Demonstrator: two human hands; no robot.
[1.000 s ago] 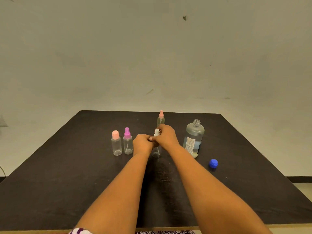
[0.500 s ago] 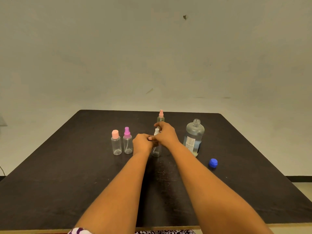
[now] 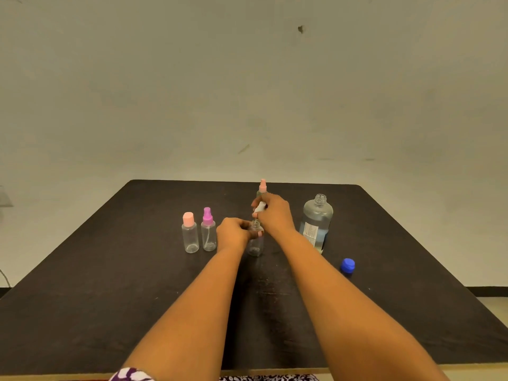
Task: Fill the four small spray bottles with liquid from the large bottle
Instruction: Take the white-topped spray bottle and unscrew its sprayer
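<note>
My left hand (image 3: pixel 233 231) grips a small clear spray bottle (image 3: pixel 255 244) that stands on the black table (image 3: pixel 110 284). My right hand (image 3: pixel 275 214) pinches its white spray top (image 3: pixel 259 208), lifted just above the bottle's open neck. To the left stand a bottle with a pink cap (image 3: pixel 189 233) and one with a magenta sprayer (image 3: pixel 208 230). A taller bottle with a pink sprayer (image 3: pixel 262 187) stands behind my right hand. The large clear bottle (image 3: pixel 316 222), uncapped and partly full, stands at the right.
A blue cap (image 3: pixel 347 265) lies on the table in front of and right of the large bottle. A plain wall rises behind the table's far edge. A patterned sleeve (image 3: pixel 132 375) shows at the bottom edge.
My right hand has lifted the white spray top off the small bottle, and the neck now shows open. My left hand stays on the bottle.
</note>
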